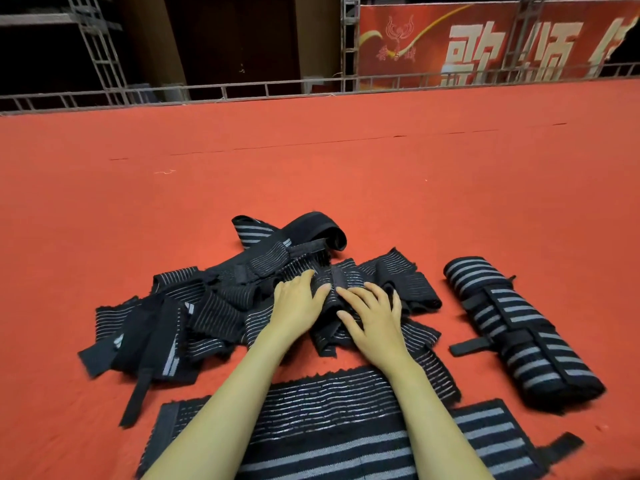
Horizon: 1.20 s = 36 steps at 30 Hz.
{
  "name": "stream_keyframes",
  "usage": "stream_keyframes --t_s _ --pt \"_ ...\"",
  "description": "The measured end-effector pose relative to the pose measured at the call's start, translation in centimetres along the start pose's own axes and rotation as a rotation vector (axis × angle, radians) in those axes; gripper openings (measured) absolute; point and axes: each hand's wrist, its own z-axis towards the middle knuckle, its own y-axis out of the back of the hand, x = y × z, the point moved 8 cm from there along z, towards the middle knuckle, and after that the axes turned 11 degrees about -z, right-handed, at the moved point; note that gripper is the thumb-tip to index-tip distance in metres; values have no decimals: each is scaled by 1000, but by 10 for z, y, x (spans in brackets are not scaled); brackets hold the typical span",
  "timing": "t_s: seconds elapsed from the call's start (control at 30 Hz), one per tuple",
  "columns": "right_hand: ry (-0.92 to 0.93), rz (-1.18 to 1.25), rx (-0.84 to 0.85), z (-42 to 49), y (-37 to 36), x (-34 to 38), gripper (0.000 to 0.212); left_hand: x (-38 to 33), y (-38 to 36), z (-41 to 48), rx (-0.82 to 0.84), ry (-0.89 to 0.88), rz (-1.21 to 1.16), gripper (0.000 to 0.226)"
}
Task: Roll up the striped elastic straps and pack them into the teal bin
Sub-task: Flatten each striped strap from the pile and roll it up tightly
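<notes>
Pressing on the loose pile of striped straps (221, 306) on the red carpet (346, 168), left hand (298, 301) and right hand (372, 318) are lying flat, fingers spread, gripping nothing. Rolled straps (519, 327) are sitting just right of the pile; flat straps (329, 403) are lying under the forearms.

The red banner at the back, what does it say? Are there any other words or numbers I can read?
"歌颂", big pale characters on the red banner; a third character beside them is cut off.
Small writing under the banner's gold emblem: too blurred to read.
No writing shows on the striped straps.
</notes>
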Motion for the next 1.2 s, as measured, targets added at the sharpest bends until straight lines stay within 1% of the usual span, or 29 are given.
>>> stream_keyframes --t_s 0.07,0.2,0.27,0.37,0.5,0.57,0.63,0.7,0.73,0.8,0.87,0.97,1.0,1.03,1.07,1.1,1.13,1.17,1.2 --pt "-3 -7 20 0 -2 0 53 -1 2 3 -36 25 -72 50" --pt "-24 -17 122 0 -6 -1 60 1 23 1 -184 60 -311 22" --pt "-38 -49 202 0 -11 -1 57 5 37 -8 -231 84 -369 16" --pt "-86 -92 303 0 -19 -4 48 11 54 -22 -247 79 -358 17" --pt "-105 -108 322 -2 -18 -3 47 10 55 -41 -164 37 -303 21" --pt "-114 -113 328 -3 -15 -1 46 8 62 -51 -190 44 -318 21" --pt "-119 -123 343 -3 -13 0 45 8 79 -59 -259 61 -355 22" --pt "-124 -123 336 -4 -11 1 45 6 103 -65 -322 51 -391 22" --pt "-129 -128 324 -3 -10 2 46 4 114 -67 -324 35 -393 19" --pt "-139 -142 274 -3 -5 2 50 3 126 -72 -266 11 -421 9" --pt "-135 -164 208 -3 4 5 49 5 129 -75 -181 20 -522 5" --pt "-109 -180 71 -7 22 18 34 6 130 -83 -121 31 -599 4" --pt "-112 -147 6 -7 33 24 27 5 132 -84 -118 18 -608 6" --pt "-124 -60 -43 -7 47 32 21 2 134 -86 -110 -4 -626 10" --pt "-148 115 -64 -8 61 40 18 -2 135 -88 -96 -29 -641 16" --pt "-198 373 -50 -9 74 49 18 -6 135 -90 -79 -56 -652 20" --pt "-268 653 10 -11 82 59 20 -11 135 -93 -63 -86 -664 23" --pt "-336 882 94 -14 87 71 23 -16 135 -97 -48 -118 -679 25" --pt "-392 1037 190 -17 88 81 24 -19 134 -101 -34 -147 -700 26"
